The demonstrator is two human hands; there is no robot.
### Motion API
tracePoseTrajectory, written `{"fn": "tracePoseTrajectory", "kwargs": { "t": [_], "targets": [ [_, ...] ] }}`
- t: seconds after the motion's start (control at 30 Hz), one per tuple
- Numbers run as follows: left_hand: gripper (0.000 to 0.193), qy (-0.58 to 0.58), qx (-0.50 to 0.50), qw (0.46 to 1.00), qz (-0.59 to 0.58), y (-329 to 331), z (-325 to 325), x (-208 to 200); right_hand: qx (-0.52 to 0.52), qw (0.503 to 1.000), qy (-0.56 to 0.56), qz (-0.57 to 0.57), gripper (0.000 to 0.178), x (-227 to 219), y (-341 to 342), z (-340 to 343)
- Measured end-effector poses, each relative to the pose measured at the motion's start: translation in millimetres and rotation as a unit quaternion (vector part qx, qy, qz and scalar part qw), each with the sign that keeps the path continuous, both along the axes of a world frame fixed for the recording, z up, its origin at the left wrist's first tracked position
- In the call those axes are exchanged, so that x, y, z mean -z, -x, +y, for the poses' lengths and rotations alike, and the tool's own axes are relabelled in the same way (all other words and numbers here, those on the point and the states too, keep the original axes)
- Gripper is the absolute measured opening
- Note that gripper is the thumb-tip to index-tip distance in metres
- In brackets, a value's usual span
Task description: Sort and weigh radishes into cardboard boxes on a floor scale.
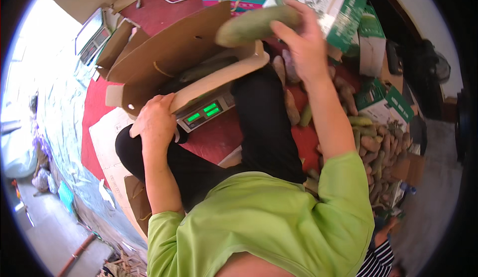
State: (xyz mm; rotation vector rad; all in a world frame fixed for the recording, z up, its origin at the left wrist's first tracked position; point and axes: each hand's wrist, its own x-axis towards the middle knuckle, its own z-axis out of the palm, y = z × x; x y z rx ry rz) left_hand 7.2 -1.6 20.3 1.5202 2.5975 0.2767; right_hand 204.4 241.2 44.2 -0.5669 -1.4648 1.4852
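My right hand (306, 43) is closed round one end of a long, thick green vegetable (256, 25), holding it above the far right corner of an open cardboard box (164, 45). The near flap (219, 82) of that box is folded outward, and my left hand (157, 120) grips its left end. More dark green vegetables (206, 69) lie in the shadow inside the box; how many I cannot tell. Under the box's near side sits a digital scale (206, 112) with a lit green display, between my legs.
Reddish and green long vegetables (381, 152) are heaped at my right, with more scattered beside my leg. Printed green and white cartons (343, 13) stand at the far right. Another scale (94, 35) is at the far left. A person in a striped sleeve (376, 262) is at lower right.
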Motion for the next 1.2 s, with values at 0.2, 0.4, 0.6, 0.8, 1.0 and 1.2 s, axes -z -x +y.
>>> {"fn": "tracePoseTrajectory", "kwargs": {
  "t": [0.2,0.4,0.6,0.8,1.0,1.2],
  "targets": [
    [0.041,-0.016,-0.005,1.000,-0.008,-3,2,-4,0.074,0.987,-0.050,-0.133,0.039,37,11,25],
    [0.042,-0.004,-0.004,1.000,-0.011,-3,3,-2,0.143,0.968,0.034,-0.205,0.026,113,-105,23],
    [0.046,0.010,0.004,1.000,-0.001,-5,8,1,0.200,0.830,0.068,-0.515,0.032,283,-277,-39],
    [0.035,-0.001,-0.013,1.000,-0.007,-12,14,4,0.131,0.699,0.191,-0.677,0.027,372,-371,-157],
    [0.032,0.003,-0.021,1.000,0.012,-14,11,1,0.134,0.721,0.344,-0.587,0.028,395,-359,-194],
    [0.031,0.000,-0.010,1.000,-0.005,-12,17,11,0.211,0.710,0.318,-0.591,0.026,401,-371,-188]
  ]
}}
